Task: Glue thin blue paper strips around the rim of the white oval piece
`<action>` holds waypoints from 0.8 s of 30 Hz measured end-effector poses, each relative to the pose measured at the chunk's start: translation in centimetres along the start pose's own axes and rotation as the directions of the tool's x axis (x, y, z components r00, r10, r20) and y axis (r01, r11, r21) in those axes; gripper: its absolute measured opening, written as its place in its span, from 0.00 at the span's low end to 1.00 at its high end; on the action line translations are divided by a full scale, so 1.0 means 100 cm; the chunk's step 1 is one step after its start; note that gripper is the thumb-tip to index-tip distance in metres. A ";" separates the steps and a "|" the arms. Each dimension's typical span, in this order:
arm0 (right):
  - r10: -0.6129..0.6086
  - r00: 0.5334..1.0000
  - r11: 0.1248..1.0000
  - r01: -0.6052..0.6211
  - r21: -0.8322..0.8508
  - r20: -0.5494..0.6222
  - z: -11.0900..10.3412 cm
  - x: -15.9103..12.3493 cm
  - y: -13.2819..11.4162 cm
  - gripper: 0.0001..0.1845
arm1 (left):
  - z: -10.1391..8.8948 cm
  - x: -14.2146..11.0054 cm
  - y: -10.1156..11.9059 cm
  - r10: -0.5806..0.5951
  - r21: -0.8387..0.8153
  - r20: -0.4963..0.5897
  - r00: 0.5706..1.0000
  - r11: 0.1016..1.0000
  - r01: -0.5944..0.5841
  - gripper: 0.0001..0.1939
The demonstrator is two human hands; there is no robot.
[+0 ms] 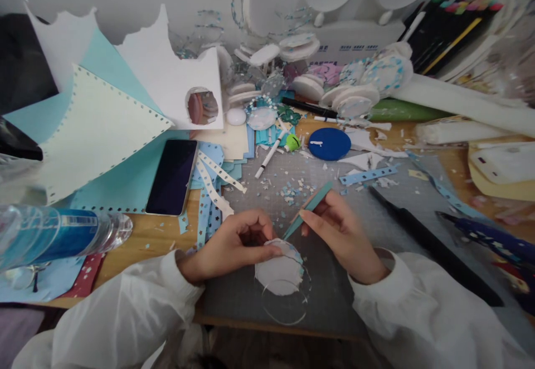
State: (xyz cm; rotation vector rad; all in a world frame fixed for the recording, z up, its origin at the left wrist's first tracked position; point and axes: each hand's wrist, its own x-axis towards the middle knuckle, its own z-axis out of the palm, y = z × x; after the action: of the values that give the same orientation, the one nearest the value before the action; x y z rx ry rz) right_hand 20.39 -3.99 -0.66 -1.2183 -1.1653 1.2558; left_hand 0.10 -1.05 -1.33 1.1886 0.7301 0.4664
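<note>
My left hand [240,246] pinches the upper left edge of a round white paper disc [278,273], which has small blue and white bits along its right rim. In my right hand [338,232] is a pair of teal tweezers [311,207], slanting down to the left. Their tips meet or nearly meet the disc's top edge; whether they grip a bit there I cannot tell. A clear round plastic piece [285,309] lies below the disc, partly overlapped by it. Tiny blue and white paper bits [292,193] are scattered on the grey cutting mat [259,185] beyond my hands.
On the left are a phone [172,176], a water bottle [62,234] and punched paper sheets [100,129]. A blue oval object [329,144] and a marker [271,154] lie ahead. A long black tool [434,243] is at right. Stacked white discs [298,45] crowd the back.
</note>
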 end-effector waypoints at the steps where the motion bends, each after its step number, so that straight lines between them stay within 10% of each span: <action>1: 0.000 1.000 1.000 0.000 0.004 0.000 0.000 0.000 0.000 0.07 | 0.000 0.000 0.000 0.006 0.004 -0.001 1.000 1.000 -0.006 0.14; 24: 0.023 0.999 1.000 -0.023 0.009 0.036 0.003 -0.002 0.001 0.06 | 0.001 0.001 0.002 0.009 0.013 -0.002 1.000 1.000 -0.009 0.13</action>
State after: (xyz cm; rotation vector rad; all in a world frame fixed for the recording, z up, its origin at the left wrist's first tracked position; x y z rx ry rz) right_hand 20.06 -4.16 -0.69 -1.2098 -1.1731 1.3041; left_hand 0.24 -0.97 -1.13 1.2043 0.7311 0.4713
